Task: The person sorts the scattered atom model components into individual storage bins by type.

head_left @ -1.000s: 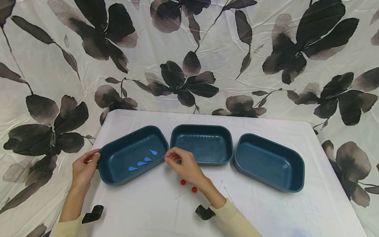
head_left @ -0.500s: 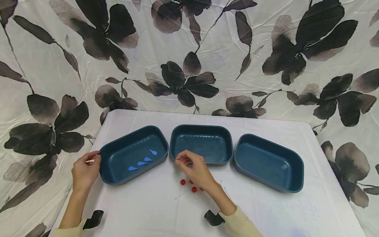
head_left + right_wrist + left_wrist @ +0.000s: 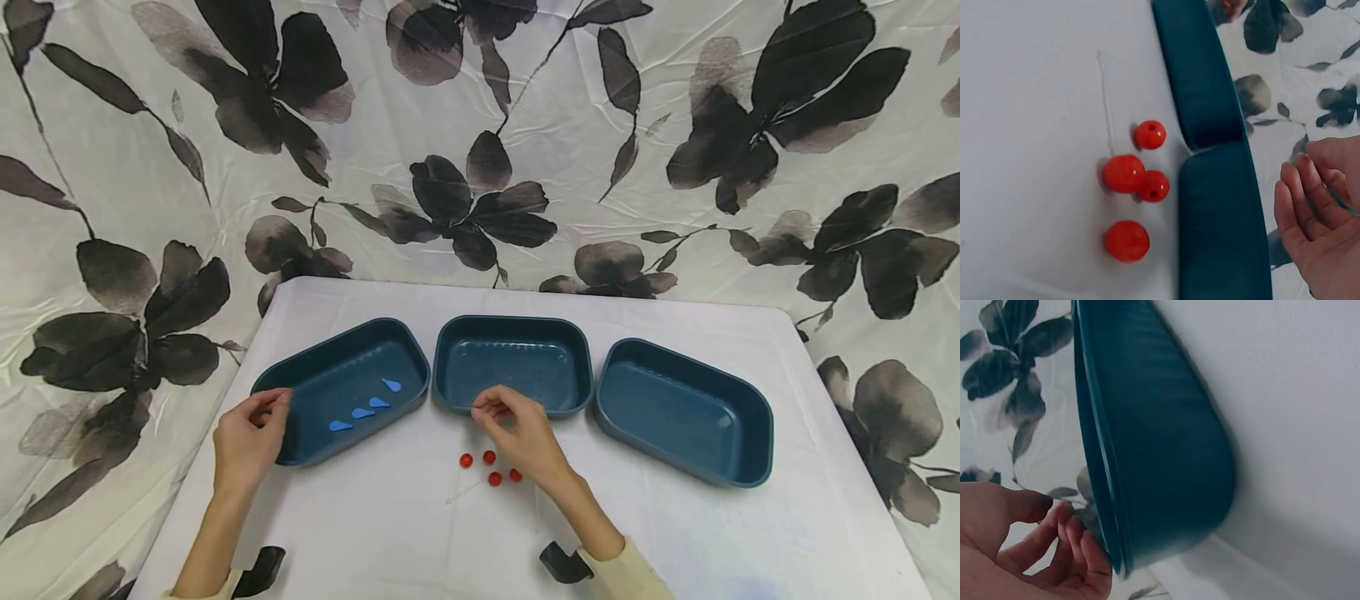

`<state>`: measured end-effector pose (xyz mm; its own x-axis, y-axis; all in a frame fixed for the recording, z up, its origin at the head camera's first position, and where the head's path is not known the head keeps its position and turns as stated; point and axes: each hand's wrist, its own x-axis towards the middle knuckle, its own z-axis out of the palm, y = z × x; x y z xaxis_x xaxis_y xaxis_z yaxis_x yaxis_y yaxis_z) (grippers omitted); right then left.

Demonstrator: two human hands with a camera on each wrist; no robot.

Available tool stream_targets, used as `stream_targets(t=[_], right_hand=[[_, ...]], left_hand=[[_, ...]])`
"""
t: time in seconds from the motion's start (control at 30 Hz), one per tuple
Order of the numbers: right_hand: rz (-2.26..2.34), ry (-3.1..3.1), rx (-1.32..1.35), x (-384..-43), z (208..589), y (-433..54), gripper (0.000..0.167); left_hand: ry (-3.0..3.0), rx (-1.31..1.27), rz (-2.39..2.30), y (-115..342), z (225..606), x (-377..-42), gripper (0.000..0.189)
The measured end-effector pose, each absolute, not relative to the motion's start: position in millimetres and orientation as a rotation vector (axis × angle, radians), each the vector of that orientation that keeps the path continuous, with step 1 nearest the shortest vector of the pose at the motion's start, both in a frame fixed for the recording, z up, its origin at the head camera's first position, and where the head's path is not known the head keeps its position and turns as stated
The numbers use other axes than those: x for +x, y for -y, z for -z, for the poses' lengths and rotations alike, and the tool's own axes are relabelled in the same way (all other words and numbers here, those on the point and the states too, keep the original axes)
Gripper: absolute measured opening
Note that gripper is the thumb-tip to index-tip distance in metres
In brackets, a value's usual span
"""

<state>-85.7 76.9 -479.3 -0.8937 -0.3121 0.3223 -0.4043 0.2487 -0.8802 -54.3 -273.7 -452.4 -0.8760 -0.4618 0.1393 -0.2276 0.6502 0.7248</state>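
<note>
**Four red beads lie before three trays**

Head view: on the white surface (image 3: 397, 542), against a floral cloth (image 3: 450, 108), stand a left tray (image 3: 322, 392), a middle tray (image 3: 517, 362) and a right tray (image 3: 686, 417), all dark teal. Four blue teardrop pieces (image 3: 363, 412) lie in the left one. Your left hand (image 3: 251, 446), loosely curled, hides that tray's outer end; your right hand (image 3: 521, 429), fingertips close together, covers part of the middle tray's front rim. The red beads (image 3: 489, 457) sit just beyond that rim, on your side.

Left wrist view: your fingers reach the tray's rim; contact is unclear.

Right wrist view: the beads are round and glossy, two showing holes too small to see from the head. Your grip curls loosely, thumb near index.
</note>
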Motion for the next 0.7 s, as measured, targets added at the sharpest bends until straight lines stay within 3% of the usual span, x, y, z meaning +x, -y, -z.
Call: stream_targets(t=[0.7], right_hand=[[-1.63, 2.456, 0.54, -71.2, 485.1, -122.6, 0.011]], left_hand=[[2.552, 0.463, 1.31, 216.3, 450.3, -45.1, 0.023]])
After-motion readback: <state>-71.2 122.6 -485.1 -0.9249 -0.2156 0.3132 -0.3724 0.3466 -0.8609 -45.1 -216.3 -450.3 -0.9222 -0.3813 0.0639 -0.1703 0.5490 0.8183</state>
